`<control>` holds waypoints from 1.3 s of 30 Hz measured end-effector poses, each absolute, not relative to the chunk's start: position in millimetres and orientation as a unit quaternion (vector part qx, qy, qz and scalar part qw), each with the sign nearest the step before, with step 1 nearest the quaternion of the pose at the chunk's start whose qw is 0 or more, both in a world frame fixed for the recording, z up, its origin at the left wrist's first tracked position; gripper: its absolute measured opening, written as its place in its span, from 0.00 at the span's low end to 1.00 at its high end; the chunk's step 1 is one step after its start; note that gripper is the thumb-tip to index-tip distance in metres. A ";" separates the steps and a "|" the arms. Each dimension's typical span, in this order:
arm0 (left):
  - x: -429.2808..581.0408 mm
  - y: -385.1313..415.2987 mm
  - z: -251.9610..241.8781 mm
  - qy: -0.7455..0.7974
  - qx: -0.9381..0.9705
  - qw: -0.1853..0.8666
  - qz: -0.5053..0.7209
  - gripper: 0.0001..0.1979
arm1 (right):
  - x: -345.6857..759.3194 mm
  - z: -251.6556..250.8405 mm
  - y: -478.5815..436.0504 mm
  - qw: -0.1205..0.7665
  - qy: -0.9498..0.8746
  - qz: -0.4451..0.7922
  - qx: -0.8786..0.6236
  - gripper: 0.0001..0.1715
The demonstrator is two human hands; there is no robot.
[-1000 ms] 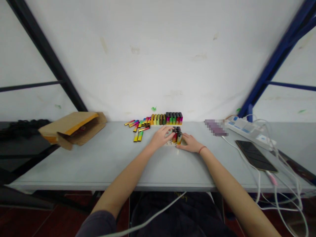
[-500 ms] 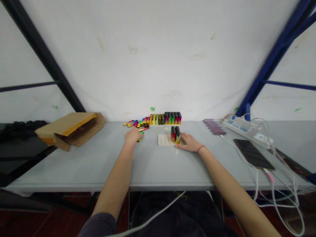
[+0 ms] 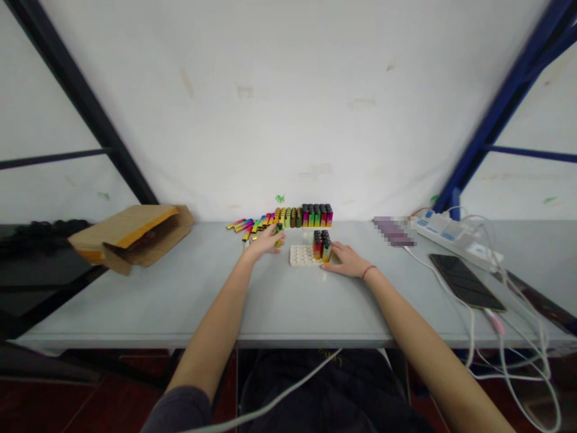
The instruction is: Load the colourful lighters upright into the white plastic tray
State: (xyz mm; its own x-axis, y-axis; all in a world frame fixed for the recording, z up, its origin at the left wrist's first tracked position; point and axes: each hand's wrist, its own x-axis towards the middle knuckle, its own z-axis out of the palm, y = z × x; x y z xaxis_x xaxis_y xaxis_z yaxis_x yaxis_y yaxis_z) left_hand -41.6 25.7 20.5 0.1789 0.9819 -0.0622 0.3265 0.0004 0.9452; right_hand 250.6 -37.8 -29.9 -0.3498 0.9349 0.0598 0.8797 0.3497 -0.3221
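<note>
My left hand (image 3: 265, 243) is closed around a small green and yellow lighter (image 3: 279, 228), lifted just off the grey table (image 3: 180, 288) to the left of a white tray (image 3: 301, 255). Several colourful lighters (image 3: 321, 244) stand upright in the tray's right part. My right hand (image 3: 348, 261) rests on the table against the tray's right side, fingers touching it. Loose lighters (image 3: 249, 226) lie behind my left hand. A full row of upright lighters (image 3: 305, 216) stands by the wall.
An open cardboard box (image 3: 130, 236) lies on its side at the table's left. At the right are a power strip (image 3: 451, 234), a dark phone (image 3: 466, 281) and white cables (image 3: 509, 337). A white wall rises right behind the table.
My left hand went from the tray out to the loose lighters on the left, took one, and has come back towards the tray. The right hand has stayed put.
</note>
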 end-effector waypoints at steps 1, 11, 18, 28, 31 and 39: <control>-39.4 22.8 21.3 0.523 0.591 0.494 0.365 0.16 | 250.6 -30.1 -37.8 0.120 -0.813 0.117 -0.557 0.49; -19.8 18.3 17.2 0.451 0.492 0.602 0.438 0.14 | 250.9 -30.2 -38.0 0.115 -0.817 0.111 -0.554 0.48; -12.3 11.9 28.7 0.408 0.365 0.721 0.425 0.19 | 252.5 -33.6 -36.3 0.120 -0.817 0.110 -0.553 0.46; -11.0 14.3 22.1 0.428 0.323 0.738 0.409 0.21 | 254.7 -35.6 -34.7 0.129 -0.821 0.104 -0.546 0.45; -9.6 14.4 22.2 0.432 0.329 0.736 0.404 0.21 | 254.8 -36.0 -34.3 0.131 -0.821 0.105 -0.545 0.45; -8.0 15.3 23.0 0.446 0.333 0.716 0.422 0.15 | 253.8 -34.1 -35.8 0.122 -0.818 0.111 -0.551 0.46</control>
